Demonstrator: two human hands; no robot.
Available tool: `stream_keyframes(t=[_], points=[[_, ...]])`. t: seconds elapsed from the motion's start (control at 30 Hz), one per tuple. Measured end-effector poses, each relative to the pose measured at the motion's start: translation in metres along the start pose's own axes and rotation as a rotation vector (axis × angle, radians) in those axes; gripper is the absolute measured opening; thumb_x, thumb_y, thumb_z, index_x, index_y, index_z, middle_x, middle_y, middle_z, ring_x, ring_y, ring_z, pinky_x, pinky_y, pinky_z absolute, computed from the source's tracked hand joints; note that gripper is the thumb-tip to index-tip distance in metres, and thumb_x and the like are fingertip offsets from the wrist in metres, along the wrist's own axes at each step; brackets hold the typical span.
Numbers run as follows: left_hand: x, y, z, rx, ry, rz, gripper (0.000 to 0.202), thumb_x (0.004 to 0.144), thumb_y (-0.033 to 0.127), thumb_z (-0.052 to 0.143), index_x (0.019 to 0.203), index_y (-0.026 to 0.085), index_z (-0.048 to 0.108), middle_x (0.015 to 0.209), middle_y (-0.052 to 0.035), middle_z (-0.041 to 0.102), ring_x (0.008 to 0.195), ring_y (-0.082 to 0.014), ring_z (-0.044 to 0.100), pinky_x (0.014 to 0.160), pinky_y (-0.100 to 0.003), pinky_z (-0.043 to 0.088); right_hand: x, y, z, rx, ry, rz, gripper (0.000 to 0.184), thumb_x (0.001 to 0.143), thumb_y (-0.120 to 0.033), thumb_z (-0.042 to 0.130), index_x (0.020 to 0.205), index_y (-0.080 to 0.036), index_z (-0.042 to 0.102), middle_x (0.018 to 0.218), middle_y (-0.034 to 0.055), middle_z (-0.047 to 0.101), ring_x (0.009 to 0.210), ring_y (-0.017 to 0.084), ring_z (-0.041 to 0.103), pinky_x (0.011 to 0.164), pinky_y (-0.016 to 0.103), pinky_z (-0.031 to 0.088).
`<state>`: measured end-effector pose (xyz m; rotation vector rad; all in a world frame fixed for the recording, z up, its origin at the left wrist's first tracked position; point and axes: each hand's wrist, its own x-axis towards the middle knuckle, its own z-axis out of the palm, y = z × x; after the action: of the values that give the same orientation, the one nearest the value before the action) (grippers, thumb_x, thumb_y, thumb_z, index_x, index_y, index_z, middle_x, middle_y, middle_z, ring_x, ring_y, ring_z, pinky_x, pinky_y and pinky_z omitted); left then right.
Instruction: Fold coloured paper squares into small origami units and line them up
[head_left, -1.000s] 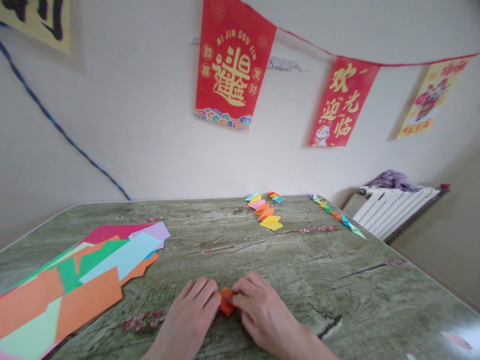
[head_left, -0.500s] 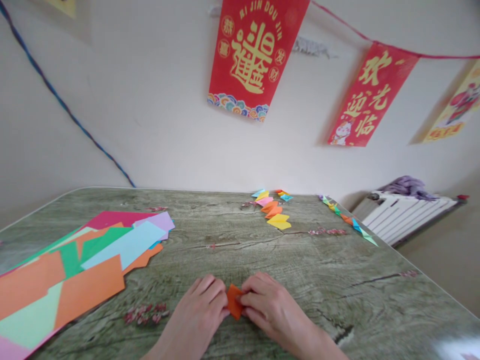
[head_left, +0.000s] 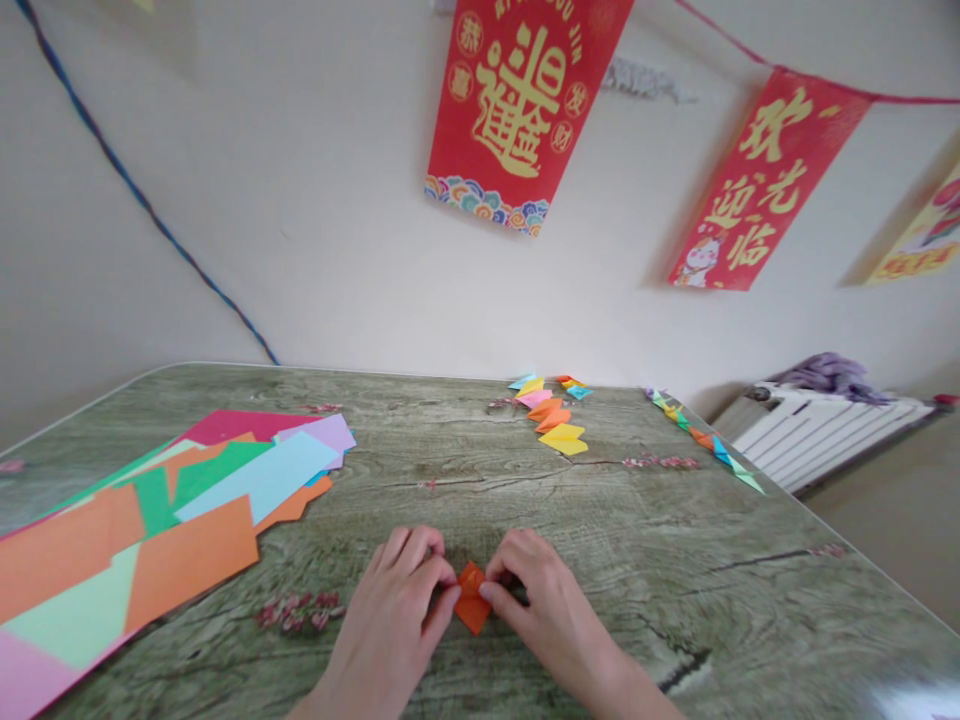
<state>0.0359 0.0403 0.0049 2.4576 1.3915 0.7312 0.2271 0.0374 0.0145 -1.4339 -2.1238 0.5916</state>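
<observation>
A small folded piece of orange paper [head_left: 473,603] lies near the front of the wood-patterned table, its lower end pointing toward me. My left hand [head_left: 401,605] pinches its left corner between thumb and forefinger. On the opposite side, my right hand [head_left: 546,605] pinches the right corner in the same way. Creases cross the paper's middle, and a raised flap shows at its upper part. The fingertips cover both side corners.
Loose coloured paper sheets [head_left: 191,560] overlap on the left. Folded paper pieces [head_left: 551,415] stand in a row at the back, beside a second small group [head_left: 574,387]. A chain of folded paper [head_left: 703,438] runs along the right edge. Beyond is a white radiator [head_left: 795,425].
Both hands have shifted from covering the orange paper's sides to pinching its corners, with thumbs now visible. More of the paper's creased face shows. The whole view has shifted slightly.
</observation>
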Motion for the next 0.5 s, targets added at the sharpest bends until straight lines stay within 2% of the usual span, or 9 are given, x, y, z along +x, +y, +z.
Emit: stream_keyframes(t=[0.33,0.5], points=[[0.0046,0.0051,0.0035,0.085,-0.004,-0.065,0.015,0.083,0.007,0.054,0.073,0.018,0.056,0.1,-0.0085,0.055,0.095,-0.0278,0.052,0.08,-0.046,0.047,0.0052,-0.0047,0.0085,-0.226,0.016,0.049,0.02,0.086,-0.014,0.066,0.071,-0.019,0.054,0.082,0.0012,0.058,0.084,0.02,0.053,0.076,0.033,0.043],[0.004,0.0071,0.0026,0.099,-0.003,-0.094,0.013,0.08,0.007,0.056,0.073,0.018,0.054,0.101,-0.0089,0.054,0.096,-0.0284,0.05,0.081,-0.046,0.045,0.0063,-0.0053,0.0062,-0.245,0.015,0.082,0.021,0.082,-0.015,0.071,0.071,-0.02,0.054,0.084,0.0008,0.056,0.084,0.021,0.051,0.076,0.034,0.042]])
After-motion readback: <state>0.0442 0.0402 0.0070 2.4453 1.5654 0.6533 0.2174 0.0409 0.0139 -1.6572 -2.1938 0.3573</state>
